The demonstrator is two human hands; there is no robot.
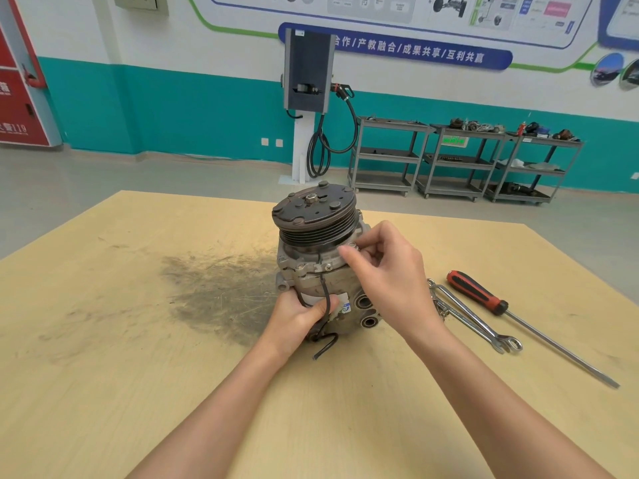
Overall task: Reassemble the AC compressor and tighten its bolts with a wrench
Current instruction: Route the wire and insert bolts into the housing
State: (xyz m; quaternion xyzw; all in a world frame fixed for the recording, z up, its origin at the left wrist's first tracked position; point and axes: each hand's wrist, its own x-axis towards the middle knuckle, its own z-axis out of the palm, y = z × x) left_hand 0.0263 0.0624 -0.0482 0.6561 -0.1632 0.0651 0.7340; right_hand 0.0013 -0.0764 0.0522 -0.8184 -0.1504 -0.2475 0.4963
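The AC compressor [321,271] stands upright on the wooden table [138,375], its dark grooved pulley [314,216] on top with a centre nut. My left hand [297,319] grips the lower front of the grey body, over a black wire [325,299] that hangs down. My right hand [383,271] is at the flange just under the pulley on the right side, fingers curled and pinching at a bolt there; the bolt itself is mostly hidden by the fingers. Two wrenches [473,316] lie on the table to the right.
A long screwdriver [501,309] with a red and black handle lies right of the wrenches. A dark grease stain [221,292] marks the table left of the compressor. Beyond the table stand a charging post [307,98] and grey shelf carts [460,160].
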